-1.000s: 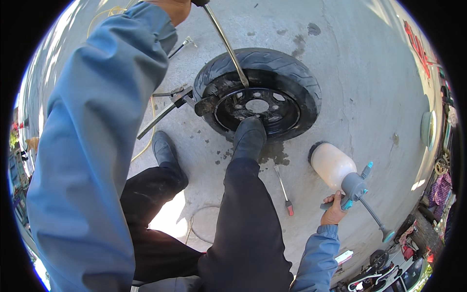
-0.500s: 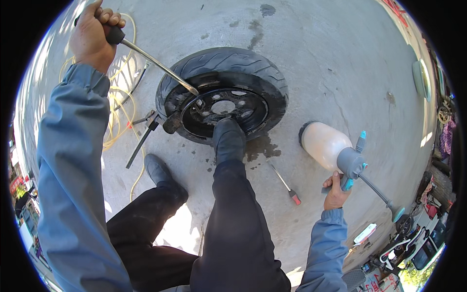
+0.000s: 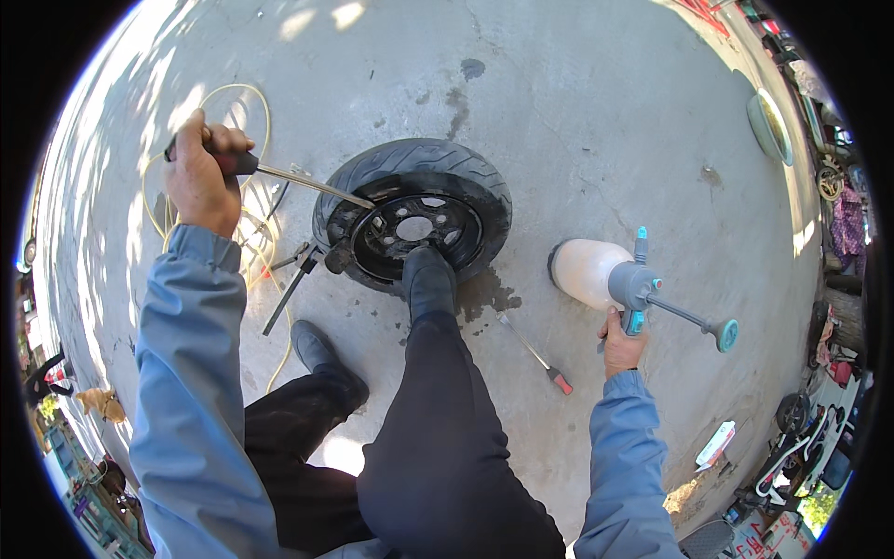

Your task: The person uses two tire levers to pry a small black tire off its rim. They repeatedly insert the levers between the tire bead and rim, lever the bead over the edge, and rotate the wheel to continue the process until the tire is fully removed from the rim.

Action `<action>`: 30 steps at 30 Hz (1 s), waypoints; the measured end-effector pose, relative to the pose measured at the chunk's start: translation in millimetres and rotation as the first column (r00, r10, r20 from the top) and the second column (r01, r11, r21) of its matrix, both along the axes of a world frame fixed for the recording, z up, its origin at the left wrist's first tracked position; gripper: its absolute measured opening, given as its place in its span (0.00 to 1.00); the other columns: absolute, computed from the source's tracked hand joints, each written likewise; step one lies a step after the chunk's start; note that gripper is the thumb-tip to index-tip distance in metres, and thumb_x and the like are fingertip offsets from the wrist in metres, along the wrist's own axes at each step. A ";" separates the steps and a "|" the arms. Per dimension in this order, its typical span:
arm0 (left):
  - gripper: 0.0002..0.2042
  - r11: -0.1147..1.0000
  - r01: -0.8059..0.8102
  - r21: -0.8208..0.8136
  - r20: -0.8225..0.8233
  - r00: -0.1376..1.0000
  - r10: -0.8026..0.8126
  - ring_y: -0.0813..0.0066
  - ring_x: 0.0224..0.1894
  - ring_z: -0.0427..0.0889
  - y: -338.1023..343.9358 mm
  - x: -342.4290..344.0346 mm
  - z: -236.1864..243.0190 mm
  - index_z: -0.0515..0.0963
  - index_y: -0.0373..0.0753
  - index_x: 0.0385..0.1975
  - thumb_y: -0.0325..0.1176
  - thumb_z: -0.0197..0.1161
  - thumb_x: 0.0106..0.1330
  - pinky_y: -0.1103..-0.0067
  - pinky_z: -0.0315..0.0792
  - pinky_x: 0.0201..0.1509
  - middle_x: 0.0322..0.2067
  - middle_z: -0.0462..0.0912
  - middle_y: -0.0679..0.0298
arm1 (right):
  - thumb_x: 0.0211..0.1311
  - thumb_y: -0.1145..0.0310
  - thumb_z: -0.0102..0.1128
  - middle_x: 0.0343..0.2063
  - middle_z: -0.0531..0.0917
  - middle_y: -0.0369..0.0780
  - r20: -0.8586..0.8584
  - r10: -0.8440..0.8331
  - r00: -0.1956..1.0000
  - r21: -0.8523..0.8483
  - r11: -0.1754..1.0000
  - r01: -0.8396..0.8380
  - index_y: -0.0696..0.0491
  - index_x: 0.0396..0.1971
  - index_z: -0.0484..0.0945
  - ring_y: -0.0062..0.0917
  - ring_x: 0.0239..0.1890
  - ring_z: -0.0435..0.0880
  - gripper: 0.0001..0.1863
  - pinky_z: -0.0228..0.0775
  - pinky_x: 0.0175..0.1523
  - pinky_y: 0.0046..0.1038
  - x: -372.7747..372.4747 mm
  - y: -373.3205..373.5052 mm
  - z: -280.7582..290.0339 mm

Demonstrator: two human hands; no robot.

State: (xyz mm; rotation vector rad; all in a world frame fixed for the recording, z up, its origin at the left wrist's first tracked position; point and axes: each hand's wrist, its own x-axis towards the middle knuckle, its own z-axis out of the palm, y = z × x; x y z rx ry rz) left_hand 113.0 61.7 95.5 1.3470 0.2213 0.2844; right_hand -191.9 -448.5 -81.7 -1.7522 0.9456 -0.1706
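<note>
A black tyre [image 3: 419, 158] on a dark wheel rim [image 3: 466, 224] lies on the concrete, my right shoe [image 3: 430, 284] pressed on its near side. Closed around a black-and-red handle, my left hand [image 3: 209, 182] holds a long metal tyre lever [image 3: 312, 184]; its tip is between the tyre's bead and the rim at the upper left. A black clamp-like tool [image 3: 296, 279] sits against the wheel's left edge. To the right, my right hand [image 3: 622, 349] grips the handle of a pump sprayer bottle [image 3: 589, 270], which is tilted sideways with its plunger pointing right.
A screwdriver-like tool with a red handle [image 3: 559, 380] lies between the wheel and my right arm. A yellow hose [image 3: 270, 247] coils at the left. A white box [image 3: 715, 445] rests at the lower right, near clutter and a small wheel [image 3: 793, 412]. Wet patches mark the floor.
My view has shifted, so the wheel appears smaller and lower. My left hand with the tyre lever sits lower and nearer the wheel in the picture. Both grips are unchanged.
</note>
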 end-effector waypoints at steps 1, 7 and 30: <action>0.14 0.999 0.020 0.032 -0.003 1.000 -0.019 0.64 0.30 0.80 -1.1 -15.1 11.7 0.70 0.42 0.27 0.39 0.62 0.76 0.62 0.78 0.44 0.23 0.74 0.63 | 0.66 0.62 0.74 0.20 0.80 0.35 -0.033 0.054 0.998 -0.022 0.998 -0.055 0.58 0.29 0.80 0.20 0.20 0.78 0.16 0.70 0.28 0.27 0.3 -0.1 -2.6; 0.19 0.958 0.281 0.062 0.084 0.955 -0.286 0.71 0.34 0.78 -50.1 -120.8 34.2 0.72 0.40 0.21 0.34 0.60 0.80 0.66 0.75 0.56 0.25 0.77 0.63 | 0.55 0.45 0.80 0.33 0.88 0.48 -0.413 0.211 0.886 -0.372 0.848 -0.376 0.63 0.41 0.84 0.36 0.37 0.88 0.33 0.79 0.45 0.37 -50.6 -55.5 19.7; 0.21 0.798 0.070 0.598 0.061 0.989 -0.132 0.77 0.25 0.73 57.7 -303.5 104.1 0.75 0.35 0.22 0.42 0.68 0.76 0.72 0.64 0.31 0.20 0.74 0.63 | 0.74 0.63 0.65 0.31 0.87 0.42 0.156 0.321 0.934 -0.360 0.899 -0.248 0.61 0.39 0.85 0.23 0.33 0.84 0.14 0.78 0.39 0.29 -82.9 40.2 261.3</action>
